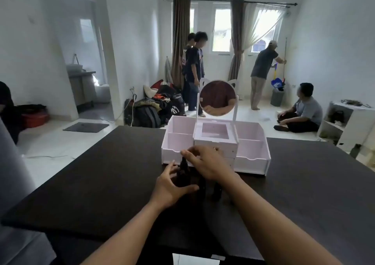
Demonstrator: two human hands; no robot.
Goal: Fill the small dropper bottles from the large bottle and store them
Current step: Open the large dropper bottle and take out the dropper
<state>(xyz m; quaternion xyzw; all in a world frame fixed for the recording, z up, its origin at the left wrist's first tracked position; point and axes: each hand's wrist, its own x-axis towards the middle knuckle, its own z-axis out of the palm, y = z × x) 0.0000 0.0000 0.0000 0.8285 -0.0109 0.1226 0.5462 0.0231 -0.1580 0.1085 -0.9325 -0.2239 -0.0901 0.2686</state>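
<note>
A tall dark bottle [184, 173] stands on the dark table [294, 193] just in front of the pink organizer [251, 161]. My left hand [170, 189] wraps around its body. My right hand [207, 161] pinches its top from above. Two small dark dropper bottles [216, 190] stand close to the right of the tall one, partly hidden under my right wrist and hard to make out against the table.
The pink organizer has open side compartments, a middle box and a round mirror [217, 98] on a stand. Beyond the table, several people stand or sit on the white floor. A white shelf unit [349, 122] is at the right.
</note>
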